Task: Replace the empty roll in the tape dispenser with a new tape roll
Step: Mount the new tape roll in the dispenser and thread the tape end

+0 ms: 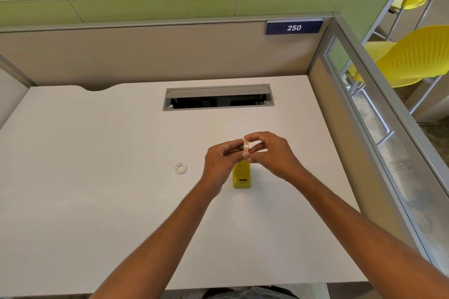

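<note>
The roll [246, 148] is pinched edge-on by the right hand [271, 153]; a dark hub [240, 147], pinched by the left hand [218, 161], is held at its 9 o'clock. The dispenser [242, 177] is seen at 6 o'clock, long axis 12–6.

Head camera, wide, facing forward-down, near desk [97, 177].

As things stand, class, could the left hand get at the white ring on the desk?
Probably yes. The white ring lies on bare desk left of the left hand, nothing between. But it and the right hand hold the tape roll, so it must let go first.
</note>
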Available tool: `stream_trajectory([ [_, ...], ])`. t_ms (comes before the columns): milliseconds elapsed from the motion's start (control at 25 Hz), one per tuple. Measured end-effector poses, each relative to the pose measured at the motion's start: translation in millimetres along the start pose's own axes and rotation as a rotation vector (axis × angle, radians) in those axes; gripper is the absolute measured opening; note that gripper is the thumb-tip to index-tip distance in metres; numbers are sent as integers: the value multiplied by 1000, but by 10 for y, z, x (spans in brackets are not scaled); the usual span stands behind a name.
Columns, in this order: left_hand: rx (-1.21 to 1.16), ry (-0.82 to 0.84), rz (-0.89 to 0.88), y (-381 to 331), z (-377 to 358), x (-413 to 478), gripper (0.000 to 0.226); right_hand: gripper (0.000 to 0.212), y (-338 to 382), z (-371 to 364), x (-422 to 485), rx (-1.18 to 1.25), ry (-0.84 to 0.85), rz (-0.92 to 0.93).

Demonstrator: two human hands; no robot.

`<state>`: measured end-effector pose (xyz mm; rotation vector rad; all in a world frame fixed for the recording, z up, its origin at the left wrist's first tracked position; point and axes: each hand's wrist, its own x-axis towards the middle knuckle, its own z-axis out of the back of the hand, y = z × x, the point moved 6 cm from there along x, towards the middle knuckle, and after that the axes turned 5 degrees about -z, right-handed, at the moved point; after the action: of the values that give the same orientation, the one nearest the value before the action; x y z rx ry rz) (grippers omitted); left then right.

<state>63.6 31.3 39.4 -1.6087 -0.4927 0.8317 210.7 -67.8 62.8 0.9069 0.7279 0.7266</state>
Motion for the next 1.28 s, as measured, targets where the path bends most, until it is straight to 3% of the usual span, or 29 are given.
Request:
stream_trajectory([
  [240, -8, 30, 0, 72, -16, 79, 31, 37, 27, -112, 158, -191, 16, 42],
  [440, 19, 8, 31, 181, 31, 203, 35, 37, 20, -223, 308, -343, 19, 79],
  [600, 77, -12, 41, 253, 89, 321, 42, 36, -57, -253, 400, -374, 24, 60],
  [960, 177, -178, 98, 503, 337, 537, 21, 46, -272, -258, 549, -363, 26, -49],
  [1280, 403, -40, 20, 537, 187, 602, 31, 37, -362, -326, 604, -360, 40, -47],
])
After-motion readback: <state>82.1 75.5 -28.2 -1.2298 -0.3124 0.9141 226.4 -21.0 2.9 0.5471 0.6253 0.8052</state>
